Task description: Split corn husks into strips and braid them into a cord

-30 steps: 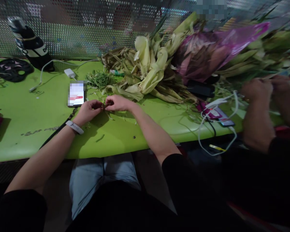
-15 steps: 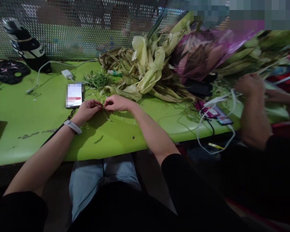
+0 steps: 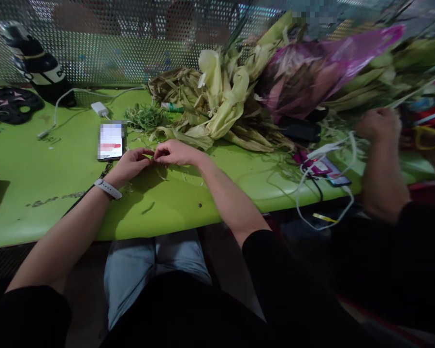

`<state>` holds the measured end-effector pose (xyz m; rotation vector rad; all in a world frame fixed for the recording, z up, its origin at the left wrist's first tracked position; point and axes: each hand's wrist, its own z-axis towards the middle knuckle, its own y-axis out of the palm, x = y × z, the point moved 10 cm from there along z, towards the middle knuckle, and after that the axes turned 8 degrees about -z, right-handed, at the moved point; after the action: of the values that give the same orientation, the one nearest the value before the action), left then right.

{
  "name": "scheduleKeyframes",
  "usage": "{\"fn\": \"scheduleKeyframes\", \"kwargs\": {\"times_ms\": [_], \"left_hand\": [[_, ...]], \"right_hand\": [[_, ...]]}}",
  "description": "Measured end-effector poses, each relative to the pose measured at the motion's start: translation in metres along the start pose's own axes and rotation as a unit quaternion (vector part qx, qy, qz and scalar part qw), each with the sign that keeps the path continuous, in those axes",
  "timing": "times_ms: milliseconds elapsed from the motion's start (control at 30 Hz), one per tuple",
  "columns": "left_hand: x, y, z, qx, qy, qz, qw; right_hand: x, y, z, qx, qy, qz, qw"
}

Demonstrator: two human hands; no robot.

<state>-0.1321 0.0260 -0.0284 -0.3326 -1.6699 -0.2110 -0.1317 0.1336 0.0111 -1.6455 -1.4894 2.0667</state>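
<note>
My left hand [image 3: 132, 165] and my right hand [image 3: 179, 153] meet at the fingertips, low over the green tabletop [image 3: 181, 208]. Both are closed in a pinch; whatever they hold is too small or hidden to make out. Thin pale scraps [image 3: 162, 176] lie on the table just below the fingers. Behind my left hand is a small heap of thin green strands [image 3: 145, 118]. Dry corn husks [image 3: 224, 111] are piled beyond my right hand. A phone [image 3: 110, 141] with a lit screen lies beside my left hand.
A dark bottle [image 3: 39, 67] and a black perforated pad [image 3: 12, 105] stand at the back left. The husk pile holds a purple plastic bag [image 3: 311, 77]. White cables [image 3: 299, 193] loop over the front edge at right, near another person's hand [image 3: 379, 125].
My fingertips have come closer together, and the thin strand seen at my left fingers no longer shows. At right, the other person's hand has shifted slightly, and a yellow looped thing shows beside it.
</note>
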Motion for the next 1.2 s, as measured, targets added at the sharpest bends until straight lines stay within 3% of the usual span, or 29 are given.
{"fn": "scheduleKeyframes", "kwargs": {"times_ms": [267,533,1000,1200], "left_hand": [[0.003,-0.003,-0.003,0.021,-0.004,0.046,0.999],[-0.001,-0.014,-0.003,0.047,-0.018,0.02,0.999],[-0.002,-0.017,-0.004,0.061,-0.028,-0.019,0.998],[-0.002,-0.013,-0.003,0.017,-0.009,-0.011,1.0]], "right_hand": [[0.005,-0.008,-0.006,0.014,0.048,-0.03,0.998],[-0.009,-0.002,-0.006,0.008,0.003,-0.028,1.0],[-0.01,0.012,-0.006,-0.057,-0.001,0.022,0.998],[-0.004,-0.011,-0.006,0.04,0.013,0.0,0.999]]}}
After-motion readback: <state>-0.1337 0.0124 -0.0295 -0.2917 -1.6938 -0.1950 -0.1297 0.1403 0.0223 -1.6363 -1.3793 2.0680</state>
